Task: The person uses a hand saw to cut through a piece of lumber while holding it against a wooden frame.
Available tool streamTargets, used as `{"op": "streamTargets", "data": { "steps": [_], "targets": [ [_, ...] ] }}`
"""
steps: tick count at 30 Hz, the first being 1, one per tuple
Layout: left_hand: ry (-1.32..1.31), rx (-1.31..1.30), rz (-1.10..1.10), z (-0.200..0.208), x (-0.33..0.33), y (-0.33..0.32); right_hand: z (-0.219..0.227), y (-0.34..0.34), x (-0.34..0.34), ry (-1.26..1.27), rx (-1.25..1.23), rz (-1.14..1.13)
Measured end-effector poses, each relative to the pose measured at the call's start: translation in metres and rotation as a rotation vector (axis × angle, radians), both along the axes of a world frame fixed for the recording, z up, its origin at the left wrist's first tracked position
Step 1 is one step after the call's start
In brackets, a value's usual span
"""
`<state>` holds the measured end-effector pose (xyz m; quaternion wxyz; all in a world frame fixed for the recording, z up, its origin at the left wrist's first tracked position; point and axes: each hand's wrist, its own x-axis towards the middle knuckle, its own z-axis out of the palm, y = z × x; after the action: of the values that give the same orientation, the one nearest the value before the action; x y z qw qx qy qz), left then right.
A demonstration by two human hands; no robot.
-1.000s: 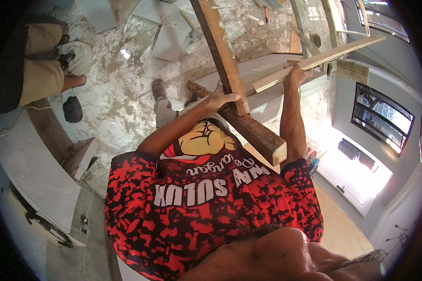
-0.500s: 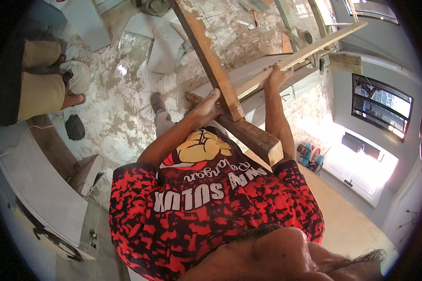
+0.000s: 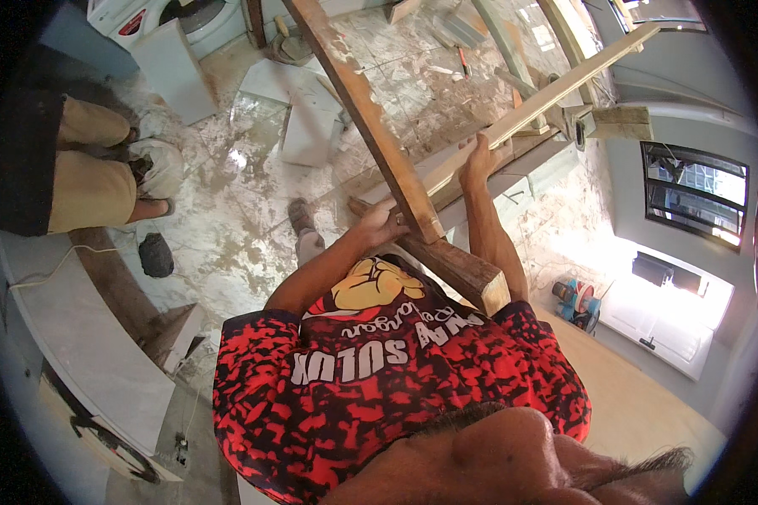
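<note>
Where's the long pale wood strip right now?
In the head view, the pale wood strip slants across the upper right, its lower end near the rough-edged brown plank and the person's right hand on its lower part.

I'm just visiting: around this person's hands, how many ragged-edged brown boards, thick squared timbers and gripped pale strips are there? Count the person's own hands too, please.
Ragged-edged brown board: 1
Thick squared timber: 1
Long pale strip, gripped: 1
Hands, left hand and right hand: 2
Total: 5
</note>
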<state>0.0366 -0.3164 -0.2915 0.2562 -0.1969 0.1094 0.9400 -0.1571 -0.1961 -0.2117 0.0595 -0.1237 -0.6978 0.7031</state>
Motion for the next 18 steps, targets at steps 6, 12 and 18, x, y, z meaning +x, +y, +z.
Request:
{"op": "streamTargets", "data": {
  "steps": [6, 12, 18],
  "targets": [
    [-0.112, -0.078, 0.017, -0.008, -0.003, 0.009, -0.015, -0.001, 0.010, 0.066, 0.009, 0.018],
    [-0.209, -0.158, 0.058, 0.013, -0.012, 0.015, -0.031, 0.021, -0.008, 0.083, -0.082, 0.028],
    [-0.216, -0.244, -0.017, 0.007, -0.015, 0.009, 0.007, 0.025, -0.042, 0.031, -0.179, 0.013]
  ]
}}
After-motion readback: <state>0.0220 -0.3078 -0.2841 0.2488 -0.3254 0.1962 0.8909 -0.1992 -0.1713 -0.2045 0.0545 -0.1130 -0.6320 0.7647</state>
